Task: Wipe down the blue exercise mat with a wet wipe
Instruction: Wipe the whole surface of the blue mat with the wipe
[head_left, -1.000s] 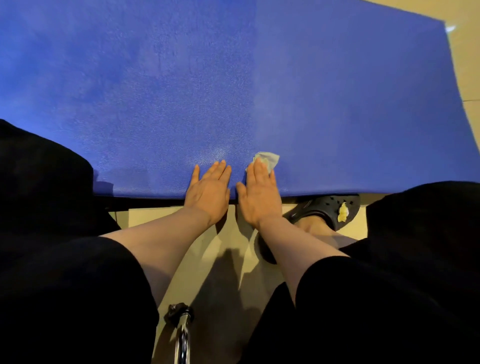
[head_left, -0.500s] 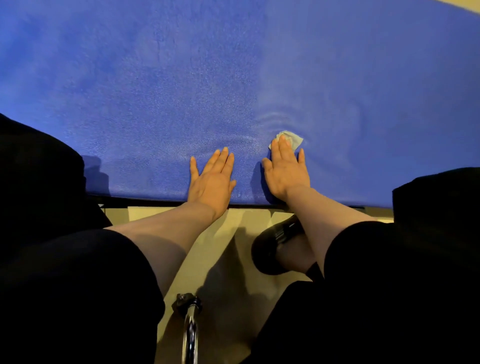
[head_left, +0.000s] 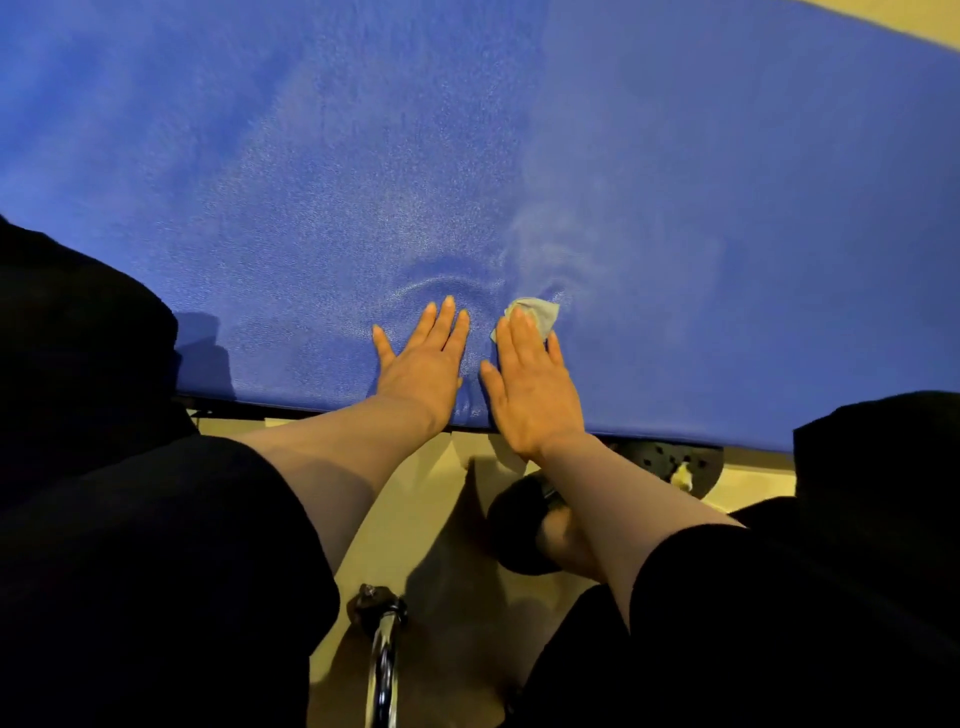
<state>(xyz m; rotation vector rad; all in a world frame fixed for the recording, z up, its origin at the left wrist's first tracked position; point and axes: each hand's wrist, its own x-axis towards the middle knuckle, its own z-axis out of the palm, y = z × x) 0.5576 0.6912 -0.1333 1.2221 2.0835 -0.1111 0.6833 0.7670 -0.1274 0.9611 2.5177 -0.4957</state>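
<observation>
1. Head view: the blue mat (head_left: 675, 182) lies flat across the upper part of the picture, with its near edge just in front of the person's knees and the pale floor (head_left: 431, 525) below it.
2. The left hand (head_left: 423, 364) lies flat on the mat near that edge, fingers straight and spread, holding nothing. The mat ripples just beyond its fingertips.
3. The right hand (head_left: 535, 384) also lies flat with straight fingers, pressing the wet wipe (head_left: 537, 314) onto the mat; a crumpled corner of the wipe shows past the fingertips.
4. Handling, as a judgement: the ripples suggest a soft, yielding mat that creeps under a push, so a flat palm steadying it beside the wiping hand makes sense. The wipe looks thin, limp and light, best kept under the fingers and not pinched.
5. A paler, hazy streak on the mat beyond the wipe may be damp.
6. No containers show; a wipe packet, if any, is out of view.
7. A dark clog (head_left: 670, 460) sits on the floor under the mat's edge.
</observation>
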